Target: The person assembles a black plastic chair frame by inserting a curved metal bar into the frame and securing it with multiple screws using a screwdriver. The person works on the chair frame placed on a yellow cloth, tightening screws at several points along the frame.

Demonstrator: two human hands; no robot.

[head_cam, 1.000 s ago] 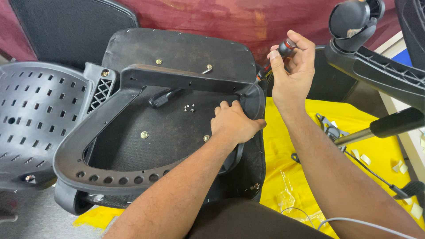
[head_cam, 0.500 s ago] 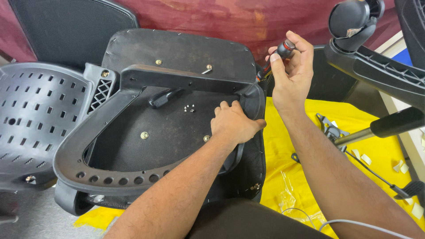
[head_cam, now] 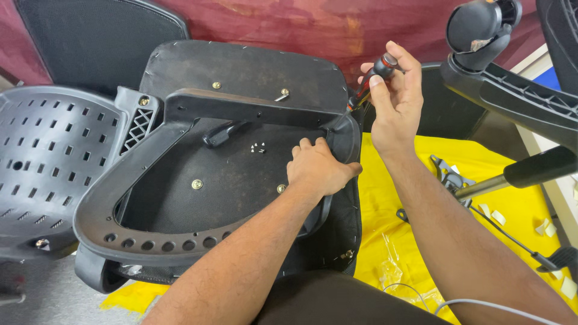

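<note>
Left hand [head_cam: 319,168]: pressed flat on the right edge of the upturned chair seat [head_cam: 241,72], fingers curled over the grey armrest frame [head_cam: 180,156], grasping nothing loose.
Right hand [head_cam: 394,99]: raised, fingers pinched around a red-and-black screwdriver [head_cam: 372,78] whose tip slants down to the seat's far right corner.
Seat edges: bolts [head_cam: 197,184] sit in the bare underside; small screws [head_cam: 259,147] lie loose near the middle.
Room to move: a perforated backrest [head_cam: 48,162] crowds the left; the chair base [head_cam: 512,90] looms right; yellow sheet [head_cam: 415,222] lies open between.
</note>
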